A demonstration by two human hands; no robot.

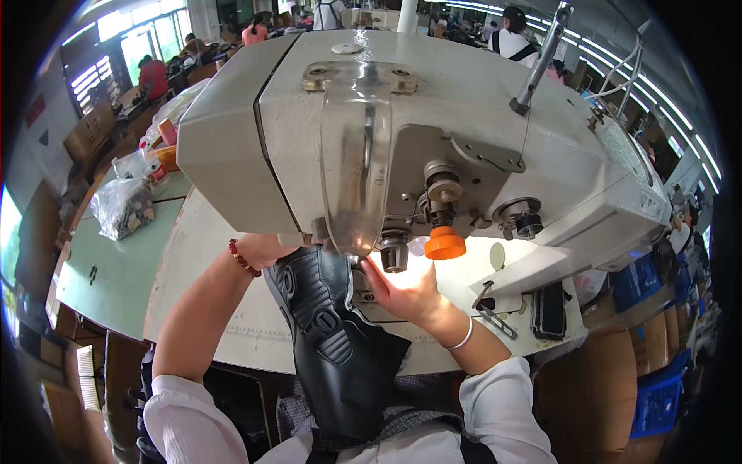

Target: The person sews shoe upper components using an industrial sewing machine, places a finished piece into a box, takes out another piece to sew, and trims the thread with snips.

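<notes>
A black leather piece (340,371) with ribbed, padded panels hangs from the sewing machine's bed over the table edge toward my lap. Its upper end lies beneath the machine head, close to the needle area. My left hand (270,249) rests at the far left edge of the leather; its fingers are hidden by the machine head. On the other side, my right hand (411,288) is open, its thumb stretched toward the leather's edge near the needle. The clear guard and a black knob cover part of its fingers. The sewing machine (232,139) is pale grey.
An orange knob (446,243) juts from the machine above my right hand. Right of it lie a black case (549,312) and a metal tool (498,321). On a green side table (100,271) sits a plastic bag (124,207). Blue crates (661,398) stand at right; people work behind.
</notes>
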